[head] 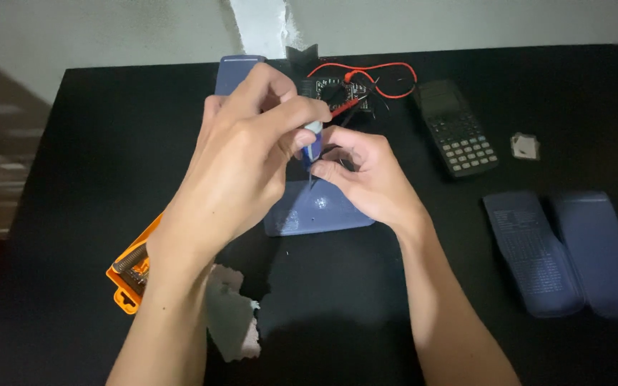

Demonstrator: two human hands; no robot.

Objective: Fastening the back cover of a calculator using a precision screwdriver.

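Observation:
My left hand (241, 161) grips a small screwdriver (312, 143) with a blue and white handle, tip pointing down onto a blue-grey plastic casing (309, 211) lying on the black table (337, 300). My right hand (366, 175) rests on the casing's right side, fingertips pinched around the screwdriver's tip. The casing runs back under my left hand, and its far end (234, 71) shows beyond my knuckles.
A dark calculator (458, 129) lies at the back right. Behind my hands sits a circuit board with red wires (355, 86). Two blue covers (563, 250) lie at right, a small white piece (525, 146) near them. An orange tool case (131, 268) and torn paper (234, 314) lie at left.

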